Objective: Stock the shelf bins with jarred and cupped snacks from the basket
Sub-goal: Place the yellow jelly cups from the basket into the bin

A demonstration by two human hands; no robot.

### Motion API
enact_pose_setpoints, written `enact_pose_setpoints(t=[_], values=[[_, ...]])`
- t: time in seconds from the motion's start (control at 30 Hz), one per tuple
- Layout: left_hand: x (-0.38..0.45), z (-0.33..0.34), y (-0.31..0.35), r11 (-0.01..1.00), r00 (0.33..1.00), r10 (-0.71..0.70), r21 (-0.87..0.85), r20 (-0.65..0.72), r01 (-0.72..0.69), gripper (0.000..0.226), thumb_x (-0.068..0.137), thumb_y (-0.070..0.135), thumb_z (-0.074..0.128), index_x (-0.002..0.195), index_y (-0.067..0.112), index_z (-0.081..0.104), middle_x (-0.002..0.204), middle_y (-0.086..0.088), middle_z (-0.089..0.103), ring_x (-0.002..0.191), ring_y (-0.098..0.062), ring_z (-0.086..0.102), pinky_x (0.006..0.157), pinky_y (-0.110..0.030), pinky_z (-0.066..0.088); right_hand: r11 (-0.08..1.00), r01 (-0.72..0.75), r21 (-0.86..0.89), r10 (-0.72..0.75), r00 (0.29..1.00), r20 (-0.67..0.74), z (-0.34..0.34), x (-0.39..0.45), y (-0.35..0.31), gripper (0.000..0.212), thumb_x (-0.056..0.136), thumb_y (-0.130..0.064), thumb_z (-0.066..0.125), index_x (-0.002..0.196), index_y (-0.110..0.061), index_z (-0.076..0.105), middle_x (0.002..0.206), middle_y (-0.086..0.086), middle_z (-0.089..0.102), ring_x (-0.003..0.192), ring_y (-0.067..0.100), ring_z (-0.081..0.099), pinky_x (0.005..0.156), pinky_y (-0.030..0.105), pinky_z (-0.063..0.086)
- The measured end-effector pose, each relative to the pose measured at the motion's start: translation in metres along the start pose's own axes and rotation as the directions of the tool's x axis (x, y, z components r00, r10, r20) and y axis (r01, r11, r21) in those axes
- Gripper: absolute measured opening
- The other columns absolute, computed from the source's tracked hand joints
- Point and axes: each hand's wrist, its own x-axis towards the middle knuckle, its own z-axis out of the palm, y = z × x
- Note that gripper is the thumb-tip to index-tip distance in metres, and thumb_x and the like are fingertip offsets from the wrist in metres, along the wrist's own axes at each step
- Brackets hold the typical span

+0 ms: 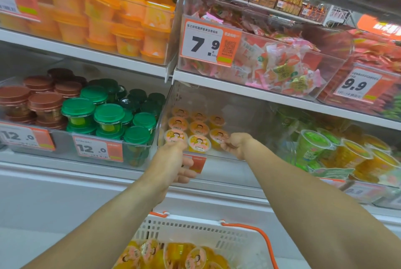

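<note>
Yellow jelly cups (196,128) with pink cartoon lids stand in rows in the clear shelf bin (238,116); more lie in the white basket (195,231) below. The left hand (173,162) curls around the front-left cup. The right hand (235,145) pinches a front-right cup's lid.
</note>
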Motion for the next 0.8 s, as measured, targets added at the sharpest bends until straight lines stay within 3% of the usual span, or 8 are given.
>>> enact_pose_setpoints(t=[0.17,0.47,0.53,0.6,0.67,0.7,0.8], values=[[0.006,-0.002,-0.002,1.0,1.0,0.002,0.011,-0.007,-0.002,0.028,0.105,0.029,0.042,0.125,0.013,0.053,0.098,-0.017,0.07,0.077,-0.029,0.07,0.059,-0.032,0.054,1.0,-0.004,-0.001,0.004,0.996,-0.09,0.007,0.012,-0.002,0.035,0.097,0.008,0.052,0.131,0.004,0.055,0.127,0.017,0.06,0.068,0.016,0.056,0.035,0.016,0.044],[0.011,-0.002,-0.007,1.0,1.0,0.013,-0.005,-0.012,-0.013,0.025,0.104,0.029,0.044,0.121,0.014,0.054,0.094,-0.017,0.072,0.073,-0.026,0.068,0.054,-0.03,0.051,0.999,0.004,-0.046,-0.01,0.991,-0.13,0.007,0.01,-0.005,0.032,0.094,0.006,0.058,0.126,0.002,0.059,0.124,0.016,0.063,0.068,0.016,0.059,0.036,0.018,0.046],[0.012,-0.002,-0.009,0.997,0.996,0.072,-0.007,-0.047,-0.072,0.019,0.104,0.027,0.045,0.117,0.017,0.055,0.088,-0.014,0.072,0.065,-0.024,0.065,0.053,-0.03,0.049,0.994,0.016,-0.11,-0.032,0.989,-0.146,0.004,-0.002,-0.008,0.03,0.095,-0.002,0.059,0.125,0.0,0.06,0.116,0.013,0.067,0.065,0.016,0.061,0.042,0.022,0.051],[0.011,-0.001,-0.014,0.971,0.962,0.239,0.036,-0.136,-0.236,0.01,0.102,0.023,0.048,0.104,0.019,0.056,0.071,-0.005,0.066,0.059,-0.022,0.056,0.056,-0.034,0.043,0.95,0.078,-0.302,-0.131,0.978,-0.162,-0.001,-0.025,-0.016,0.031,0.094,-0.012,0.06,0.122,-0.001,0.06,0.1,0.012,0.07,0.062,0.018,0.063,0.053,0.029,0.055],[0.008,0.001,-0.017,0.902,0.887,0.43,0.117,-0.171,-0.415,0.012,0.098,0.019,0.051,0.087,0.017,0.055,0.057,0.004,0.054,0.057,-0.017,0.047,0.058,-0.034,0.038,0.833,0.219,-0.508,-0.349,0.92,-0.176,-0.008,-0.058,-0.026,0.027,0.091,-0.015,0.06,0.112,0.0,0.061,0.093,0.011,0.068,0.068,0.021,0.06,0.058,0.029,0.048],[0.007,0.003,-0.02,0.871,0.862,0.487,0.156,-0.142,-0.466,0.018,0.097,0.018,0.052,0.08,0.015,0.054,0.054,0.007,0.049,0.055,-0.015,0.043,0.058,-0.033,0.036,0.768,0.341,-0.542,-0.497,0.851,-0.169,-0.011,-0.077,-0.029,0.022,0.09,-0.016,0.061,0.108,-0.003,0.062,0.091,0.007,0.066,0.071,0.02,0.059,0.061,0.029,0.045],[0.01,0.009,-0.033,0.829,0.876,0.482,0.319,0.009,-0.459,0.031,0.096,0.017,0.049,0.066,0.009,0.053,0.052,0.003,0.046,0.054,-0.016,0.041,0.057,-0.036,0.035,0.569,0.745,-0.347,-0.816,0.563,-0.129,-0.01,-0.15,-0.011,0.008,0.092,-0.011,0.06,0.094,-0.017,0.063,0.077,-0.003,0.064,0.065,0.008,0.057,0.061,0.021,0.046]])
